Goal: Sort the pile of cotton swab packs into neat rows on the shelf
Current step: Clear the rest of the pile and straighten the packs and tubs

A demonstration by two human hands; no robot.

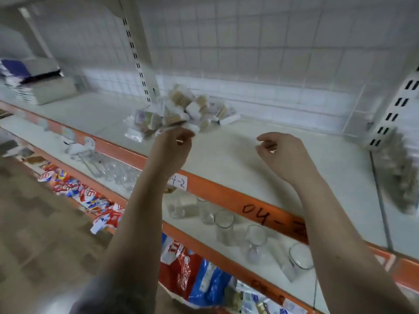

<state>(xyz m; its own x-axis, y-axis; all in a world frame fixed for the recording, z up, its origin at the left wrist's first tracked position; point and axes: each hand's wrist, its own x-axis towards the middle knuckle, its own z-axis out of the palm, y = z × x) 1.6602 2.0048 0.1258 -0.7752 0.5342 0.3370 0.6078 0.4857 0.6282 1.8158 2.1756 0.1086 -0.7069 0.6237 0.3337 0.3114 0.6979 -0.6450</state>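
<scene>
A loose pile of cotton swab packs in clear wrappers lies at the back middle of the white shelf, against the wire grid. My left hand reaches up to the front edge of the pile. Its fingers are curled and its fingertips meet the nearest packs. Blur hides whether it holds one. My right hand hovers over bare shelf to the right of the pile, fingers loosely curled, with nothing in it.
The shelf has an orange front rail marked 04-2. Slotted uprights stand behind the pile and at the right. Stacked boxes sit at far left. Glass cups stand on the shelf below, and colourful bags lie lower still.
</scene>
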